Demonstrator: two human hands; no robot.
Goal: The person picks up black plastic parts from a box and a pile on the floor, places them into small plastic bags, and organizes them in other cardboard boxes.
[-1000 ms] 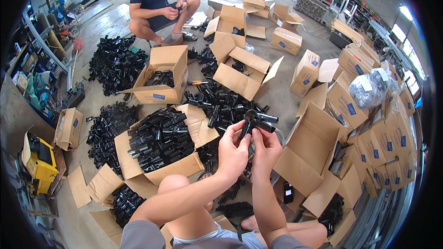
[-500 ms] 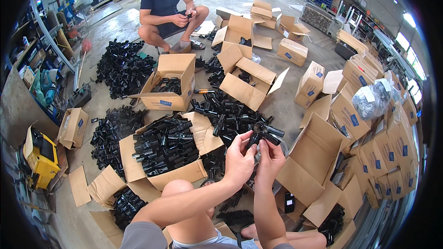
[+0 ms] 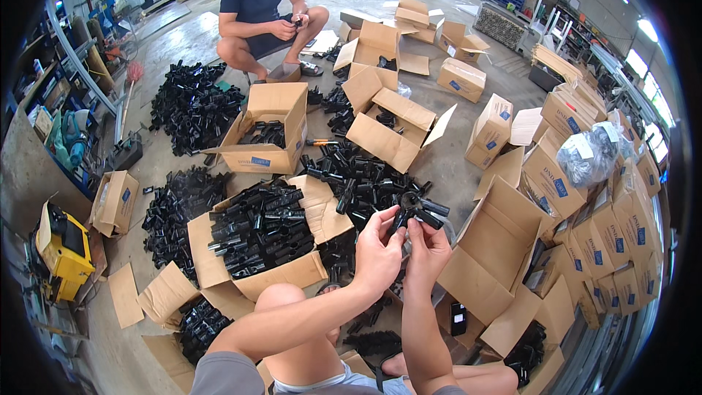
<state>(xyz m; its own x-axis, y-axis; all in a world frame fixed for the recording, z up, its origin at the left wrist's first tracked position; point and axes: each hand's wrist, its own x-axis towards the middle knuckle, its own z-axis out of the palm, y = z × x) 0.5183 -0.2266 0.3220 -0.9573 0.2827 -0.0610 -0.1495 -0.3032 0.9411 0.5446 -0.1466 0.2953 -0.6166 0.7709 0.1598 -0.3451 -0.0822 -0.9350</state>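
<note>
A glossy black branched pipe connector [image 3: 433,206] is held up in front of me in both hands. My left hand [image 3: 379,252] is closed on its near left part, fingers wrapped behind it. My right hand [image 3: 427,254] pinches the near right side, with the thumb pressed up against the piece. Part of the connector is hidden by my fingers. Just beyond and below my hands lies a loose pile of similar black connectors [image 3: 358,175]. Left of my hands, an open carton [image 3: 281,278] is filled with neat rows of them.
An open carton [image 3: 486,241] stands right of my hands, near a phone [image 3: 458,320]. Stacked closed boxes [image 3: 596,238] line the right side. A co-worker [image 3: 259,11] squats opposite, handling a small black part. More connector piles [image 3: 194,106] and a yellow machine [image 3: 64,249] are at left.
The view has shifted very slightly. Both hands keep their hold on the connector in nearly the same place.
</note>
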